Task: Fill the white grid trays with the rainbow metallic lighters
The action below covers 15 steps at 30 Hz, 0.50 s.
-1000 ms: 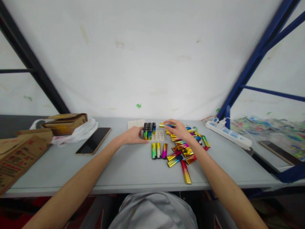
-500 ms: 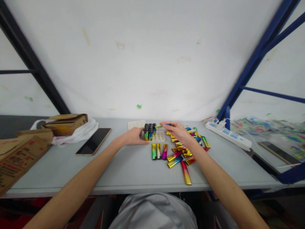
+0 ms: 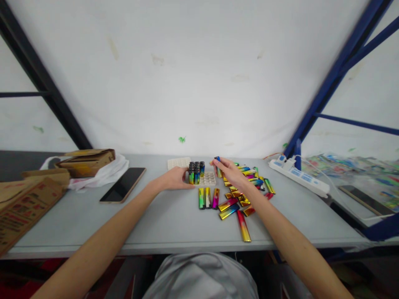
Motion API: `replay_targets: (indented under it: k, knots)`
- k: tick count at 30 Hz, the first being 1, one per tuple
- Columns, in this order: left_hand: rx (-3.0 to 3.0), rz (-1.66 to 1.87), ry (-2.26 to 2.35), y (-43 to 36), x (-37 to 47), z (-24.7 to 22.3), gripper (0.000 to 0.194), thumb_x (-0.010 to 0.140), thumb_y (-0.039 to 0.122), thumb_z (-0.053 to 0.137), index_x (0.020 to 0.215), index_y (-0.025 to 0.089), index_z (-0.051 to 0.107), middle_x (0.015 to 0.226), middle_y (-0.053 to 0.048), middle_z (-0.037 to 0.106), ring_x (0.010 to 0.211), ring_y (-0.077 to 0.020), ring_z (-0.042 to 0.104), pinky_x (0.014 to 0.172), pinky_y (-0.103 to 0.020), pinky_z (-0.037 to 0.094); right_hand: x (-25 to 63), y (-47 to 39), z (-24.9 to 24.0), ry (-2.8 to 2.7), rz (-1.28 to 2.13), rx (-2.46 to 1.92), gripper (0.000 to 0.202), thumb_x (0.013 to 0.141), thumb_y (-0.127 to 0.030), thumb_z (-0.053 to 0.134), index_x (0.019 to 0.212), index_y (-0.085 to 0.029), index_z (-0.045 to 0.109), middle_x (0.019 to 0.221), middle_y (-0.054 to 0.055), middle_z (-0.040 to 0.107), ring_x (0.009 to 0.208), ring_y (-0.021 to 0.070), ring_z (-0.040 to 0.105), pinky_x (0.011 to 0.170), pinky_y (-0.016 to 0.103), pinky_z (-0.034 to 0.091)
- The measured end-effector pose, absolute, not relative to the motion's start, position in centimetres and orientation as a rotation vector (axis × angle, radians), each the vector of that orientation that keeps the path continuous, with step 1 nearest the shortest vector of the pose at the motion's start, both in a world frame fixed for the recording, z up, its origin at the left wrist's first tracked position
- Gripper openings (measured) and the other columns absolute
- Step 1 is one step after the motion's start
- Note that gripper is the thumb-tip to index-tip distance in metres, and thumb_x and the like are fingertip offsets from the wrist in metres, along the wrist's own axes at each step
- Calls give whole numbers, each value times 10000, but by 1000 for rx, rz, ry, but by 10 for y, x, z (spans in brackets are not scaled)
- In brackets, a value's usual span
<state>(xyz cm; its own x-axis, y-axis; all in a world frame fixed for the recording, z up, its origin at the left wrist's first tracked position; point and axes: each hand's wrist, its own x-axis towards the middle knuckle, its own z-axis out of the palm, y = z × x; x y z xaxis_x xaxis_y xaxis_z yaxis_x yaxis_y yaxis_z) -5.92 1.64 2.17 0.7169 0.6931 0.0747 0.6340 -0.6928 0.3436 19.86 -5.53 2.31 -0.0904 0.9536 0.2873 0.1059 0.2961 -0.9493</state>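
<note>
A pale tray (image 3: 208,179) with round holes sits on the table, its left part filled with upright shiny lighters (image 3: 194,176) with dark tops. My left hand (image 3: 176,178) is closed round the tray's left end, thumb along the front; its fingertips are partly hidden. Just right of the tray, my right hand (image 3: 229,170) pinches one lighter (image 3: 218,166), held nearly upright with its blue-dark end up. Three lighters (image 3: 208,198) lie side by side in front of the tray. Below and beside my right hand spreads a loose pile of metallic lighters (image 3: 238,195) in gold, red and blue.
A second pale tray (image 3: 178,162) lies behind my left hand. A phone (image 3: 123,185), a white plastic bag (image 3: 104,172) and cardboard boxes (image 3: 90,161) are at left. A power strip (image 3: 299,176) and another phone (image 3: 364,199) are at right. A single lighter (image 3: 243,226) lies near the front edge.
The lighter in my right hand has turned from lying nearly level to nearly upright, and the fingers have shifted round it. My left hand stays at the tray.
</note>
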Motion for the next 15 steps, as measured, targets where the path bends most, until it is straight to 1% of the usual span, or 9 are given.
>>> replay_targets:
  k: [3, 6, 7, 11, 15]
  knots:
    - [2631, 292, 1036, 17, -59, 21, 564, 712, 609, 701, 1056, 166, 637, 800, -31, 676, 683, -197, 605, 590, -268, 391, 190, -60, 23, -1518, 1059, -991, 438, 891, -665, 589, 963, -233, 592, 720, -36, 552, 593, 130, 497, 608, 277, 427]
    - [2633, 305, 1024, 17, -59, 20, 565, 712, 601, 700, 1065, 164, 635, 788, -31, 672, 673, -197, 600, 584, -269, 387, 183, -58, 18, -1552, 992, -1102, 448, 906, -700, 520, 948, -254, 542, 619, -69, 422, 508, 123, 370, 525, 260, 343]
    - [2634, 303, 1028, 16, -59, 21, 570, 711, 603, 699, 1066, 162, 635, 788, -34, 672, 673, -200, 601, 584, -271, 387, 181, -57, 16, -1577, 912, -1155, 456, 914, -705, 494, 900, -251, 532, 607, -65, 404, 515, 128, 361, 522, 261, 327]
    - [2620, 301, 1040, 16, -59, 21, 585, 705, 603, 704, 1078, 157, 641, 810, -45, 686, 684, -202, 609, 599, -271, 396, 174, -56, 12, -1690, 520, -1264, 505, 952, -666, 424, 699, -229, 436, 631, -29, 436, 625, 147, 420, 582, 269, 321]
    - [2609, 315, 1012, 18, -60, 18, 578, 711, 581, 715, 1101, 161, 640, 853, -50, 705, 699, -202, 618, 607, -270, 404, 169, -58, 11, -1672, 393, -1329, 487, 919, -583, 466, 611, -222, 358, 598, -37, 343, 601, 128, 356, 574, 278, 261]
